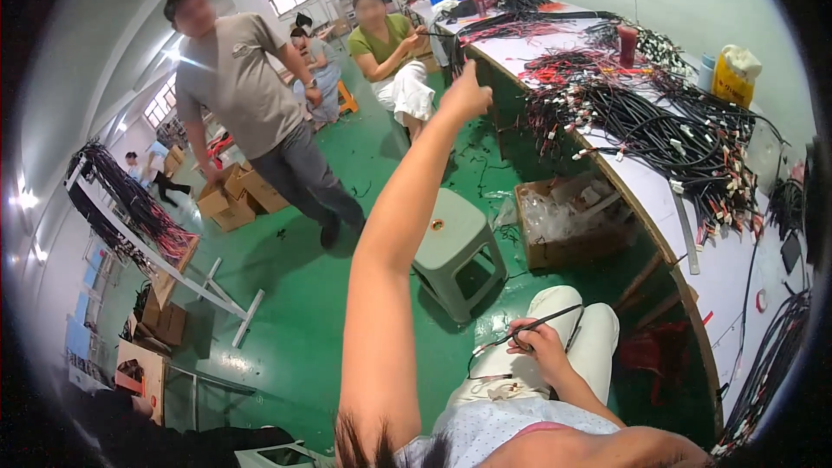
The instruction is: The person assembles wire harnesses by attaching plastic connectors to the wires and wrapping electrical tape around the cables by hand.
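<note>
My left arm reaches far out in front. My left hand (466, 97) is raised near the bench's far end, one finger stretched up and away, with nothing seen in it. Over my lap, my right hand (539, 348) is closed on a thin black cable (556, 315). This cable loops across my light trousers, and small connector ends show beside the hand. On the white bench (620, 160) to my right lie big heaps of black cables (667, 126) with red wires and white plugs.
A pale green stool (451, 230) stands ahead, beside a cardboard box (563, 253) of clear plastic bags under the bench. One person (247, 78) stands at the left; another (390, 52) sits ahead holding a cable. A cable rack (165, 256) stands left. A metal ruler (685, 230) lies on the bench.
</note>
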A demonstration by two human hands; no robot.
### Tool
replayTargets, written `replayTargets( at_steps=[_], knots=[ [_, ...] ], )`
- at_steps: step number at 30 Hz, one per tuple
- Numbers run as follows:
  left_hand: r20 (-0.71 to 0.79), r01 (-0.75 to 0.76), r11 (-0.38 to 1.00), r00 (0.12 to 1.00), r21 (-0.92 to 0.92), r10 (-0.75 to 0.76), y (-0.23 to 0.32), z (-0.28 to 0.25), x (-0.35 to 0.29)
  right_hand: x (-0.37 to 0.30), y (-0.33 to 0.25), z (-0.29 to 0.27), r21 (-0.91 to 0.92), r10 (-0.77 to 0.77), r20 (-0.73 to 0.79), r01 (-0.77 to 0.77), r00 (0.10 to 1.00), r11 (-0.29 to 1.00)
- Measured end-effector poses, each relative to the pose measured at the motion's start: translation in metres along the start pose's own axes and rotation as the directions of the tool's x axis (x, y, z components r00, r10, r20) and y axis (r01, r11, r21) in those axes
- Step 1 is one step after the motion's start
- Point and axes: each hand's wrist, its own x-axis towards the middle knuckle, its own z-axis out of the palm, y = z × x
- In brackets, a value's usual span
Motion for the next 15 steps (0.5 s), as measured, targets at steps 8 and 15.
replayTargets(
  at_steps=[8, 15],
  knots=[
    [0.595, -0.39, 0.918, 0.756, 0.076, 0.273, -0.009, 0.096, -0.23, 0.01, 0.006, -0.009, 0.015, -0.046, -0.04, 0.046, 0.998, 0.999],
    [0.621, -0.138, 0.985, 0.765, -0.101, 0.171, -0.026, 0.132, -0.336, 0.014, 0.021, -0.011, -0.106, -0.143, -0.043, 0.138, 0.989, 0.985]
  ],
)
